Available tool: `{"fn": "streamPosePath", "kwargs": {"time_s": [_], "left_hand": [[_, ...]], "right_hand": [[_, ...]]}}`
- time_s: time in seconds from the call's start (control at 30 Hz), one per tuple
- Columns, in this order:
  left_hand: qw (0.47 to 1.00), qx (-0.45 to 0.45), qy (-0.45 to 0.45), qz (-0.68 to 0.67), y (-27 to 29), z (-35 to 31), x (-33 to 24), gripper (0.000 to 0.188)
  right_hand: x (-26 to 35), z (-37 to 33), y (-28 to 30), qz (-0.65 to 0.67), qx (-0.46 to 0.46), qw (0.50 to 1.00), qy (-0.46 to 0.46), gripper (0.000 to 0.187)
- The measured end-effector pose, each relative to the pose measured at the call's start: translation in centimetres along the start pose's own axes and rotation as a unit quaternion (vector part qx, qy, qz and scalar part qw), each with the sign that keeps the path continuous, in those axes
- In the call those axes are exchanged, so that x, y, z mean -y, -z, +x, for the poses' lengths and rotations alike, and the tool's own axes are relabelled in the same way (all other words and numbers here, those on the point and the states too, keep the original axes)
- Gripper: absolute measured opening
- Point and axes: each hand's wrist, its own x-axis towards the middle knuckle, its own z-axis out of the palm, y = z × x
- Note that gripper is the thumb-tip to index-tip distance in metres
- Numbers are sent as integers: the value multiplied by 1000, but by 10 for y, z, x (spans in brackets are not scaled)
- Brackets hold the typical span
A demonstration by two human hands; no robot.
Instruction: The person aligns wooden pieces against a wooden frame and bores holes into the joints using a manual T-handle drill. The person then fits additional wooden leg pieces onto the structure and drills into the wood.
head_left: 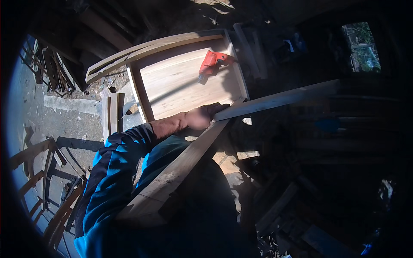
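Note:
My left hand [200, 117], its middle blurred, reaches in from the lower left in a blue and black sleeve. It is closed at the spot where two pale wooden pieces meet at an angle. One, a long wooden board [275, 99], runs off to the right into shadow. The other, a thick wooden beam [176, 172], slants down toward my body. My right hand cannot be made out in the dark lower right. Beyond my left hand, a red power drill [211, 65] lies on a framed wooden panel [172, 81].
Curved wooden strips [146, 50] lie along the panel's far edge. Short wood pieces [112, 112] stand left of it. Curved wooden frames [32, 155] are at the lower left, and scrap sticks [60, 69] lean at the upper left. Deep shadow covers the right side.

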Motion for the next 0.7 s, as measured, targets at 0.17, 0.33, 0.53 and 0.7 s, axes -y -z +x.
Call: {"fn": "streamPosePath", "kwargs": {"time_s": [0.17,0.33,0.53,0.7], "left_hand": [[798,39,189,-570,3,9,-26,92],[956,76,84,-270,9,5,-12,88],[979,75,39,-185,15,9,-6,85],[934,68,72,-343,0,5,-4,115]], "right_hand": [[-12,-7,25,187,224,943,-163,20],[42,-33,-4,326,87,890,-306,41],[-7,-41,-10,460,93,838,-278,45],[1,-37,-13,382,61,884,-262,43]]}}
